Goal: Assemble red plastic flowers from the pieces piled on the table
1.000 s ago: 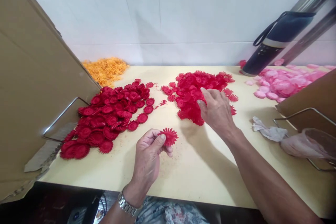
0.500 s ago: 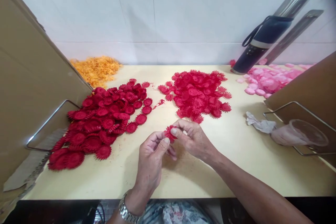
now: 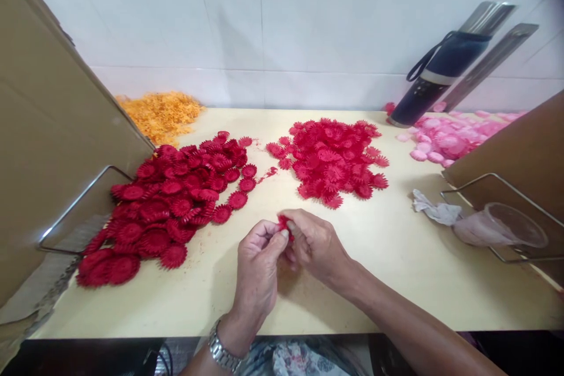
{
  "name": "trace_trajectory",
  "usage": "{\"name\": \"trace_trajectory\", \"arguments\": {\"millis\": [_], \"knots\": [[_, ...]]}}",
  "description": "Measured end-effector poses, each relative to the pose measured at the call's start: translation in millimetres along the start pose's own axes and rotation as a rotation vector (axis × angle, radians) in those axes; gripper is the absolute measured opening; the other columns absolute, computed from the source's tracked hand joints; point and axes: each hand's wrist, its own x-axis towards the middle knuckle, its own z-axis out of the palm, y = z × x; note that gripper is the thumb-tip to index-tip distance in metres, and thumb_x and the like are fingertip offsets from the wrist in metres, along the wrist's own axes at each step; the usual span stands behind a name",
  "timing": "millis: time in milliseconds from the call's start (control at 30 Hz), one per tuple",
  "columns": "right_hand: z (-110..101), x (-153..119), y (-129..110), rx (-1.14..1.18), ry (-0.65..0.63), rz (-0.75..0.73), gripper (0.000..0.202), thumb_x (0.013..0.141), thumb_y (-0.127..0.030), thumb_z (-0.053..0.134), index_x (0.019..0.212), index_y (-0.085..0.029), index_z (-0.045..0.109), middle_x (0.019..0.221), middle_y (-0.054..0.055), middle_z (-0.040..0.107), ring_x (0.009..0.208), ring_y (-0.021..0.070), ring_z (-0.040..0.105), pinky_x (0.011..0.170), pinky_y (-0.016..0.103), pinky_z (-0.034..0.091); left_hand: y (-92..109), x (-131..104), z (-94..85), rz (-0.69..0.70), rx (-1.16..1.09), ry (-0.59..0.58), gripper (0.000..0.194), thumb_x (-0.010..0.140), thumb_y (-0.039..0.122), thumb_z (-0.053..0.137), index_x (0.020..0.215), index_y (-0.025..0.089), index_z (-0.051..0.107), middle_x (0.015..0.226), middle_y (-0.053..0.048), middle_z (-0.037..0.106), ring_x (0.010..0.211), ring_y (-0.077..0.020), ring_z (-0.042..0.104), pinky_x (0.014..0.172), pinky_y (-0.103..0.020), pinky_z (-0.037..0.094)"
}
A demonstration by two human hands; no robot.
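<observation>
A small red petal piece (image 3: pixel 282 221) is pinched between both hands near the front middle of the table, mostly covered by fingers. My left hand (image 3: pixel 261 252), with a metal watch on its wrist, grips it from the left with thumb and fingers. From the right, my right hand (image 3: pixel 315 241) closes its curled fingers on the same piece. Behind the hands lies a heap of bright red toothed discs (image 3: pixel 332 158). To the left is a larger pile of darker red pleated discs (image 3: pixel 154 211), with several in a line along its right edge.
Orange shreds (image 3: pixel 161 114) lie at the back left, pink discs (image 3: pixel 453 135) at the back right. A dark blue bottle (image 3: pixel 436 70) leans on the wall. Crumpled paper (image 3: pixel 436 210) and a clear cup (image 3: pixel 502 226) sit right. Cardboard panels (image 3: pixel 57 106) with wire stands flank the table.
My right hand has moved slightly left and down, its fingers curling closer to my left hand. The red piece is now more hidden. The view has shifted slightly.
</observation>
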Motion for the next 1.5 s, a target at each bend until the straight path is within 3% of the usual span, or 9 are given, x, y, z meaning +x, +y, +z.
{"name": "trace_trajectory", "arguments": {"millis": [100, 333, 467, 567, 633, 733, 1000, 1133, 1500], "knots": [[-4, 0, -2, 0.136, 0.024, 0.107, 0.015, 0.087, -0.018, 0.042, 0.102, -0.018, 0.045, 0.071, 0.001, 0.056, 0.057, 0.0113, 0.053, 0.053, 0.023, 0.044, 1, -1, -2.5, 0.015, 0.001, 0.006, 0.013, 0.073, 0.018, 0.061, 0.062, 0.016, 0.053, 0.049, 0.004, 0.056, 0.043, -0.0084, 0.049, 0.047, -0.020, 0.041], [-8, -5, -5, 0.439, -0.023, 0.273, 0.009, 0.085, -0.024, 0.048, 0.091, -0.017, 0.050, 0.081, 0.003, 0.055, 0.067, 0.0131, 0.057, 0.061, 0.027, 0.049, 2, -1, -5.7, 0.045, -0.020, -0.064, 0.012, 0.073, 0.019, 0.063, 0.064, 0.016, 0.055, 0.054, 0.003, 0.057, 0.048, -0.0093, 0.051, 0.050, -0.021, 0.041], [-8, -6, -3, 0.670, -0.111, 0.354, 0.012, 0.086, -0.028, 0.048, 0.093, -0.018, 0.049, 0.076, 0.000, 0.054, 0.056, 0.0097, 0.054, 0.052, 0.024, 0.048, 2, -2, -8.0, 0.060, -0.038, -0.102, 0.012, 0.073, 0.018, 0.063, 0.063, 0.016, 0.056, 0.058, 0.003, 0.057, 0.052, -0.0102, 0.053, 0.052, -0.022, 0.042], [-16, -3, -2, 0.571, -0.065, 0.333, 0.025, 0.079, -0.027, 0.060, 0.101, -0.019, 0.051, 0.091, 0.004, 0.056, 0.078, 0.0135, 0.056, 0.072, 0.029, 0.049, 1, -3, -13.2, 0.026, -0.022, -0.144, 0.013, 0.073, 0.019, 0.063, 0.063, 0.016, 0.057, 0.061, 0.001, 0.059, 0.052, -0.0107, 0.053, 0.050, -0.023, 0.043], [-23, 0, -3, 0.598, -0.161, 0.324, 0.023, 0.077, -0.029, 0.062, 0.096, -0.019, 0.055, 0.095, 0.005, 0.057, 0.081, 0.0147, 0.058, 0.074, 0.030, 0.049, 1, -3, -17.2, -0.002, 0.005, -0.178, 0.013, 0.073, 0.021, 0.064, 0.063, 0.016, 0.057, 0.059, 0.001, 0.058, 0.050, -0.0112, 0.052, 0.048, -0.023, 0.043], [-29, 5, -5, 0.768, -0.328, 0.392, 0.015, 0.081, -0.033, 0.057, 0.079, -0.019, 0.052, 0.071, 0.000, 0.059, 0.060, 0.0132, 0.060, 0.058, 0.028, 0.050, 3, -3, -21.3, -0.011, 0.084, -0.187, 0.012, 0.072, 0.022, 0.065, 0.064, 0.015, 0.059, 0.054, 0.001, 0.057, 0.049, -0.0112, 0.052, 0.047, -0.022, 0.042], [-19, 0, -8, 0.447, -0.103, 0.357, 0.017, 0.084, -0.027, 0.049, 0.070, -0.018, 0.052, 0.061, 0.000, 0.058, 0.057, 0.0123, 0.054, 0.055, 0.025, 0.044, 6, -2, -21.6, -0.038, 0.060, -0.137, 0.013, 0.074, 0.026, 0.063, 0.082, 0.016, 0.064, 0.058, 0.000, 0.061, 0.050, -0.0127, 0.055, 0.047, -0.023, 0.045], [-15, -3, -9, 0.289, -0.060, 0.319, 0.023, 0.086, -0.030, 0.042, 0.068, -0.018, 0.050, 0.059, 0.001, 0.055, 0.055, 0.0131, 0.051, 0.055, 0.026, 0.042, 2, -2, -18.8, -0.047, 0.057, -0.133, 0.009, 0.072, 0.022, 0.065, 0.075, 0.013, 0.066, 0.051, -0.001, 0.059, 0.047, -0.0114, 0.052, 0.046, -0.022, 0.044], [-2, -6, -12, 0.243, 0.017, 0.285, 0.026, 0.091, -0.031, 0.036, 0.067, -0.022, 0.044, 0.054, -0.001, 0.050, 0.057, 0.0150, 0.052, 0.056, 0.027, 0.043, 4, -6, -3.1, -0.001, -0.037, 0.005, 0.011, 0.065, 0.019, 0.070, 0.062, 0.014, 0.060, 0.045, 0.003, 0.057, 0.040, -0.0094, 0.049, 0.039, -0.019, 0.041]]}}
